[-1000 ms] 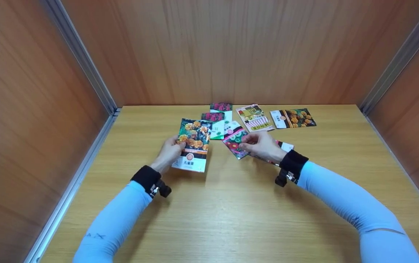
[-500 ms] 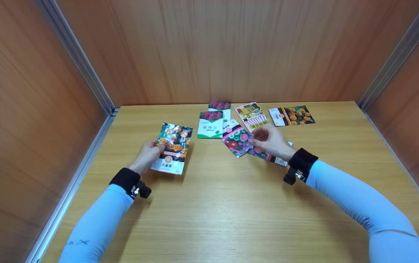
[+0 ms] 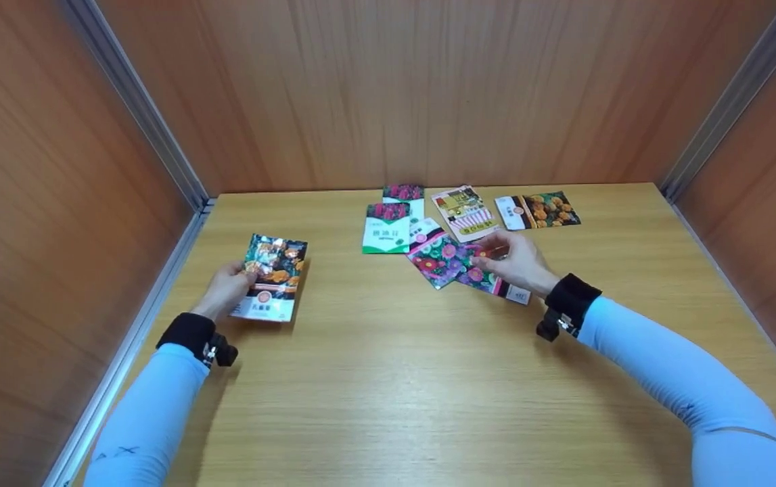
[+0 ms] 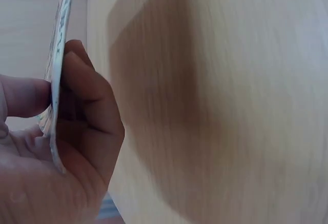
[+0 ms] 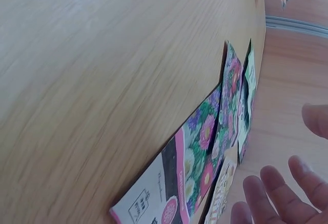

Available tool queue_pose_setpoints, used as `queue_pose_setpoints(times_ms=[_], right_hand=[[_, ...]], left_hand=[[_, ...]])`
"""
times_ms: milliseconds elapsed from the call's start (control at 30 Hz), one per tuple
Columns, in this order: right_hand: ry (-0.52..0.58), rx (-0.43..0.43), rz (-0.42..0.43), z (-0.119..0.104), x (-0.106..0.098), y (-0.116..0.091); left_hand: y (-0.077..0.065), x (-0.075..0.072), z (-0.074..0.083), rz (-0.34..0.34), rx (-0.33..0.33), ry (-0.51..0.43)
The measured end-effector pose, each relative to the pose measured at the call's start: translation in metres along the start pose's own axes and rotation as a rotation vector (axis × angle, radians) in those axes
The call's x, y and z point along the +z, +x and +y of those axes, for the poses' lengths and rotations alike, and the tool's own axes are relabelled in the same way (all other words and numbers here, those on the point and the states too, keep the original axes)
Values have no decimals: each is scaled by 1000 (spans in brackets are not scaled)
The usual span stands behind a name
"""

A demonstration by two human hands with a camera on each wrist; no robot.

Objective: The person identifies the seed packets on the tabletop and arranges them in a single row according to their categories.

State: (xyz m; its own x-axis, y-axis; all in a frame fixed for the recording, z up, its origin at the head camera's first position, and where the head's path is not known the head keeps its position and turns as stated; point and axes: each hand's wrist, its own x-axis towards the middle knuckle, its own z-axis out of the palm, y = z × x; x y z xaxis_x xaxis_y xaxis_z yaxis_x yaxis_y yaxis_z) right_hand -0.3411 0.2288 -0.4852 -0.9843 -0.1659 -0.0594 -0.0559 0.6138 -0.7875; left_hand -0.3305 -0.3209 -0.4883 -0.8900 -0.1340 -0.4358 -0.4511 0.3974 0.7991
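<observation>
Left hand [image 3: 227,287] pinching an orange-flowered packet [image 3: 272,274], blurred label [image 3: 262,309] looking like 孔雀草, right hand [image 3: 519,260] loosely parted, just over pink-banded packets [image 3: 436,257]

"孔雀草" labels the orange-flower packet [image 3: 277,274] toward the left edge of the surface [image 3: 374,379]. An X marks the left sleeve [image 3: 147,409]. Print on other packets [image 3: 388,238] blurs.

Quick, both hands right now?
Left hand: holding an orange-flower packet between thumb and fingers.
Right hand: open, holding nothing.
</observation>
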Motion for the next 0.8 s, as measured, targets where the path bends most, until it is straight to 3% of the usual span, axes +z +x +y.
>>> queue_pose_setpoints(times_ms=[333, 567, 667, 800], right_hand=[[-40, -13, 27, 4, -6, -1], [-38, 28, 32, 8, -14, -1], [-33, 52, 41, 7, -17, 0], [-22, 74, 51, 5, -20, 1]], left_hand=[[2, -34, -31, 30, -14, 80], [-3, -43, -38, 81, -107, 138], [-5, -44, -39, 126, -111, 207], [-8, -46, -42, 198, -77, 370]])
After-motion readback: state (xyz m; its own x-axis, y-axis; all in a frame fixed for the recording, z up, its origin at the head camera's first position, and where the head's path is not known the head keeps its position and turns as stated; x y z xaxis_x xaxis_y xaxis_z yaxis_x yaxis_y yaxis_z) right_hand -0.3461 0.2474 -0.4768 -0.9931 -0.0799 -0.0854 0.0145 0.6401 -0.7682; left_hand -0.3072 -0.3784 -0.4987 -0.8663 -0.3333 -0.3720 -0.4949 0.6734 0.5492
